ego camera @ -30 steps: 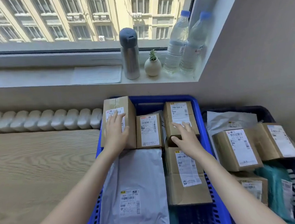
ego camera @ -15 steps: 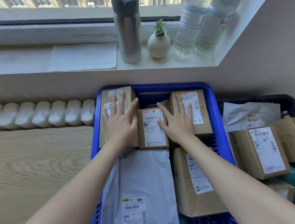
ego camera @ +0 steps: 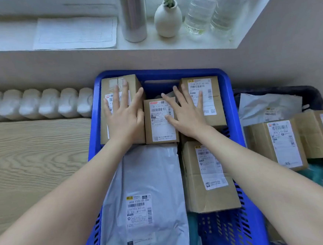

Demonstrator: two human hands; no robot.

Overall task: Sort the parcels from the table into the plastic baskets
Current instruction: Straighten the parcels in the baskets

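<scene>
A blue plastic basket stands against the wall, packed with parcels. My left hand lies flat, fingers spread, on a cardboard box at the basket's far left. My right hand lies flat across a small labelled box in the middle and a larger box at the far right. Nearer to me lie a grey mailer bag and another cardboard box. A dark basket to the right holds a white mailer and brown boxes.
A wooden table extends to the left of the blue basket, with a white radiator behind it. On the windowsill stand a steel flask, a small white vase, two water bottles and a paper sheet.
The view has tilted down and closer. My hands went from resting loosely on the far boxes to lying flat with spread fingers; my right hand shifted left onto the middle box.
</scene>
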